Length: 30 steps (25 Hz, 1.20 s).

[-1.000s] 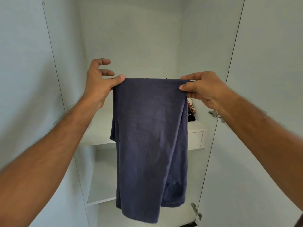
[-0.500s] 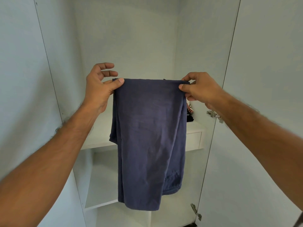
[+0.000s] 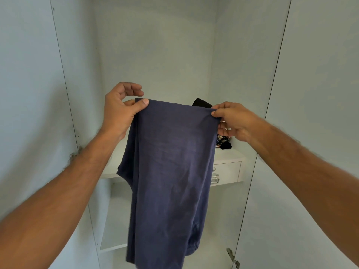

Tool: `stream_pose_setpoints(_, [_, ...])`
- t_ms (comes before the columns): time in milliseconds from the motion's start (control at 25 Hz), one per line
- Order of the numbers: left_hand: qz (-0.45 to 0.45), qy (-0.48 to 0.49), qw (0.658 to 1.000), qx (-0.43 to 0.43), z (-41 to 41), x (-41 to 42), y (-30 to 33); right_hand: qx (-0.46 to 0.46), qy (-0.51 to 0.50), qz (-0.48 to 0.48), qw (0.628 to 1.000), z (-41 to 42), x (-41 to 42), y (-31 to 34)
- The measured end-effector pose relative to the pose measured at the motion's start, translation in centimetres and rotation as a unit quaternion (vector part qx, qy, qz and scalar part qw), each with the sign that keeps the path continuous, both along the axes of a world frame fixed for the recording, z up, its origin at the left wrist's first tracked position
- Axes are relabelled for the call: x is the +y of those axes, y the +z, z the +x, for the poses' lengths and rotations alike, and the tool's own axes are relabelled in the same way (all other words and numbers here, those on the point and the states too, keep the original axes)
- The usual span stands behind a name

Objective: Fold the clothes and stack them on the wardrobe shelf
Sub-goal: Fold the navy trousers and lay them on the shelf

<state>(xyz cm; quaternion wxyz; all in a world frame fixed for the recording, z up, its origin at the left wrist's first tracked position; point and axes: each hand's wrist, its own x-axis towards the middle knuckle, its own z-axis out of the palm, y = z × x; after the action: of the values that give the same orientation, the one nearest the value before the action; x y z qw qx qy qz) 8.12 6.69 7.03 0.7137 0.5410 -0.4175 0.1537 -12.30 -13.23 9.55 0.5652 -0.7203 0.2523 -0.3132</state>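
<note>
A navy blue garment [image 3: 171, 171] hangs folded lengthwise in front of the open wardrobe. My left hand [image 3: 121, 109] pinches its top left corner between thumb and forefinger, the other fingers curled above. My right hand [image 3: 233, 121] pinches the top right corner. The cloth's lower end hangs down past the lower shelf [image 3: 111, 247]. Behind the garment lies the white wardrobe shelf [image 3: 231, 154], where a small pile of black and patterned clothes [image 3: 223, 142] shows at the right, mostly hidden by the cloth and my right hand.
A drawer with a metal handle [image 3: 226, 172] sits under the shelf at the right. Open wardrobe doors [image 3: 310, 94] stand on both sides, with a hinge [image 3: 233, 258] low on the right door. The wardrobe's back wall [image 3: 155, 45] rises above the shelf.
Both hands have kept their pinch on the garment's top edge. The view has tilted and the black clothes behind now show above the cloth's right corner; the garment hangs a little closer to the shelf.
</note>
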Motion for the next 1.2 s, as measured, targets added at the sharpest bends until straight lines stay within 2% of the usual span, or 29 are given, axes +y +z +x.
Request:
stream_pose_setpoints(120, [0.004,0.015,1.000,0.001,0.3,0.2,-0.6,-0.027,0.003,0.006,1.000,0.2,0.0,0.5])
stream_pose_setpoints(240, [0.004,0.018,1.000,0.014,0.8,0.5,-1.1,-0.013,0.042,-0.028,0.999,-0.4,0.1,0.7])
stream_pose_setpoints(400, [0.011,0.022,1.000,0.008,1.0,0.4,-0.6,0.024,0.018,-0.185,0.982,-1.1,0.2,0.5])
stream_pose_setpoints(520, [0.008,0.016,1.000,-0.001,1.3,-0.1,-0.1,0.049,-0.034,-0.322,0.945,-1.2,0.4,0.7])
stream_pose_setpoints(600, [0.016,0.025,1.000,-0.003,1.8,-0.7,0.3,0.075,-0.031,-0.399,0.913,-0.9,0.6,1.1])
stream_pose_setpoints(680, [0.070,0.030,0.997,-0.001,2.6,-1.5,1.2,0.091,-0.027,-0.434,0.896,-0.4,0.9,1.8])
stream_pose_setpoints(800, [0.234,0.057,0.971,-0.007,3.1,-2.6,2.2,0.073,-0.037,-0.421,0.904,1.1,1.7,2.5])
stream_pose_setpoints(840, [0.257,0.080,0.963,-0.022,2.6,-3.0,2.0,0.062,-0.042,-0.402,0.913,1.7,2.0,2.6])
stream_pose_setpoints(920, [0.231,0.077,0.969,-0.032,0.3,-3.6,0.1,0.043,-0.048,-0.341,0.938,3.0,2.3,2.6])
stream_pose_setpoints(1040, [0.222,-0.046,0.974,0.014,-5.7,-3.8,-6.7,0.019,-0.049,-0.223,0.973,3.8,2.1,2.8])
stream_pose_setpoints(1200, [0.269,-0.188,0.942,0.068,-12.4,-3.8,-16.4,-0.023,-0.028,-0.158,0.987,3.5,1.6,3.8])
